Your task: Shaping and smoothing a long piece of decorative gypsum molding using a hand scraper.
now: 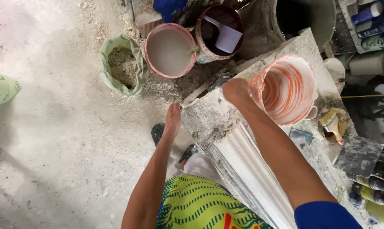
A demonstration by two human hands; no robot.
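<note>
**Right hand grips a paint-streaked bucket at the bench's far end**

The right hand [237,91] is closed over the rim of the orange-and-white bucket [287,89], fingers curled onto its near-left edge at about nine o'clock on the rim. The bucket stands tilted on the dusty workbench [209,118], at roughly one o'clock from the person's body. The left hand [173,118] hangs free at eleven o'clock, fingers straight and held together, just off the bench's corner and holding nothing.

The bucket looks like thin plastic, smeared inside with wet streaks, so it is probably light, a little flexible at the wall and slippery where coated; the rolled rim seems the firmest place to grip. A white moulded cornice strip [251,169] runs along the bench toward five o'clock. On the floor at twelve o'clock stand a pink-rimmed bucket of grey mix [170,51], a dark red bucket [219,32] and an open green sack of powder [122,63]. A brush [334,123] lies at three o'clock.
</note>
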